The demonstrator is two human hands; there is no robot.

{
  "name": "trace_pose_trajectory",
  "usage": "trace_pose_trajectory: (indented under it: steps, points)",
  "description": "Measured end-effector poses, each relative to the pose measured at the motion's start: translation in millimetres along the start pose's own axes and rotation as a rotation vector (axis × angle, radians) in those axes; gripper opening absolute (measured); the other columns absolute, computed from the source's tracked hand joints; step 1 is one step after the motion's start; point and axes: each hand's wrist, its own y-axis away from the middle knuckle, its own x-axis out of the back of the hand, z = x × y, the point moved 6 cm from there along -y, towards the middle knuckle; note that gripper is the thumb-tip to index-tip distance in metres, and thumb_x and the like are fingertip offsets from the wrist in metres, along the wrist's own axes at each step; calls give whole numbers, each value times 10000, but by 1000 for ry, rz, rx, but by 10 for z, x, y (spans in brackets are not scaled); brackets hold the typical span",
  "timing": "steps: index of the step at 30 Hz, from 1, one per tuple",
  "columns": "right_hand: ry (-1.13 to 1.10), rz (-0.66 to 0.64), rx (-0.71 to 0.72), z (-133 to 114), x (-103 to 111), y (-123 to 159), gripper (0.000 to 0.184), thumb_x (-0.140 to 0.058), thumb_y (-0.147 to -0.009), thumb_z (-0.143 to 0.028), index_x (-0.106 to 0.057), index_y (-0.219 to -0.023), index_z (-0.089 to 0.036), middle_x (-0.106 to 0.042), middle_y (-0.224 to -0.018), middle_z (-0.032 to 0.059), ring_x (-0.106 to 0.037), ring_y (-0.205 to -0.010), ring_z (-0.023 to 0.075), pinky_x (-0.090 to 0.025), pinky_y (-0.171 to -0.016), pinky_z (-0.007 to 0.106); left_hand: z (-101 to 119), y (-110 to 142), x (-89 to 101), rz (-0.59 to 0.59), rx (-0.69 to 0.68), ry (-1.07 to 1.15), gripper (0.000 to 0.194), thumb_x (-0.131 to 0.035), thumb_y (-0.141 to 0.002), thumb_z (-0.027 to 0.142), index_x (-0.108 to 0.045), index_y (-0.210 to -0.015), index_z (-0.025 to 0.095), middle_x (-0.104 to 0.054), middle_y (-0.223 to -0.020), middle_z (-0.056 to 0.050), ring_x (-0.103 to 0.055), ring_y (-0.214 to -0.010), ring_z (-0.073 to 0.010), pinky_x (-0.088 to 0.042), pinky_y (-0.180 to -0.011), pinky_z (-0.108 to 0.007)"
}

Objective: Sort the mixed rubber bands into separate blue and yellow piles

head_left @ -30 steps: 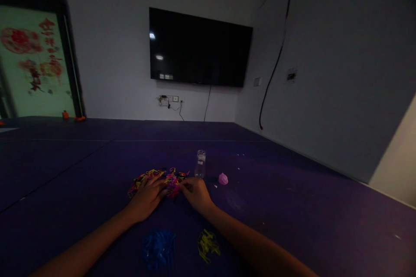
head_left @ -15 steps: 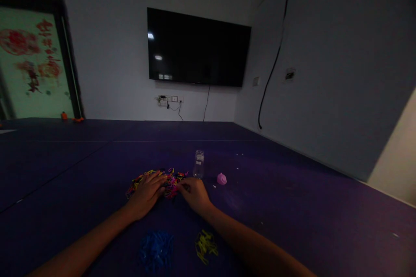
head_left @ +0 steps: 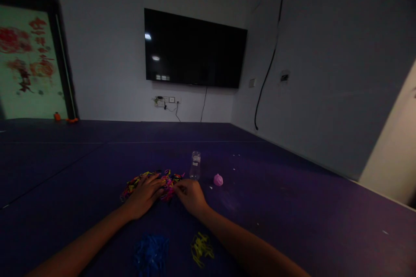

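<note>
A heap of thin rubber bands (head_left: pixel 168 186) in pink, yellow, red and dark colours lies on the purple floor. My left hand (head_left: pixel 145 194) rests on the heap with its fingers stretched out, hiding part of it. At the heap's right edge, my right hand (head_left: pixel 190 195) has thumb and forefinger pinched together against pink bands; whatever is between the fingertips is too small to make out. Nearer to me lie a pile of blue bands (head_left: pixel 152 253) and a smaller loose group of yellow bands (head_left: pixel 202 249), both apart from my hands.
A clear bottle (head_left: pixel 195 166) stands just beyond my right hand. To its right sits a small pink object (head_left: pixel 218 179) with a pointed top. White scraps dot the purple floor (head_left: pixel 292 220). A television (head_left: pixel 195 47) hangs on the far wall, and a black cable (head_left: pixel 269 67) dangles at the right.
The whole view has shifted slightly, so things appear a little further left. Both hands keep about the same place on the heap, the right one still pinched.
</note>
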Motion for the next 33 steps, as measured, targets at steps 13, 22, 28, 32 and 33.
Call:
trace_pose_trajectory:
  steps: [13,22,28,32,33]
  points:
    - [35,6,18,-7,-12,-4,166,-549,-821,-240,-702,-768,-202,-685,-730,21,-597,-632,140,-406,-562,218,-44,55,14,63,-23,0,348,-333,-933,379,-571,-1140,230,-598,-1189,-56,-463,-1180,-238,-367,-961,-450]
    - [10,5,26,-21,11,3,168,-545,-819,-229,-703,-770,-201,-681,-718,19,-591,-614,136,-402,-560,216,-19,34,26,64,-51,33,317,-344,-931,363,-583,-1096,236,-631,-1102,-49,-524,-1085,-223,-371,-945,-444]
    - [17,16,21,-19,19,8,167,-548,-813,-216,-704,-757,-203,-669,-691,16,-582,-600,135,-388,-548,214,-2,28,39,21,-16,74,311,-343,-932,334,-571,-1093,198,-623,-1106,-70,-521,-1091,-221,-381,-946,-440]
    - [-9,18,9,-15,20,12,166,-547,-812,-220,-705,-766,-197,-674,-706,21,-584,-603,135,-391,-549,212,-8,37,49,60,-26,55,319,-341,-931,313,-579,-1084,167,-621,-1105,-88,-536,-1071,-218,-402,-936,-426]
    - [-13,19,5,-13,20,12,164,-548,-810,-219,-704,-767,-196,-676,-715,21,-584,-606,134,-392,-551,212,-7,42,56,83,-38,45,324,-335,-932,305,-583,-1085,164,-620,-1107,-90,-535,-1074,-217,-403,-938,-423]
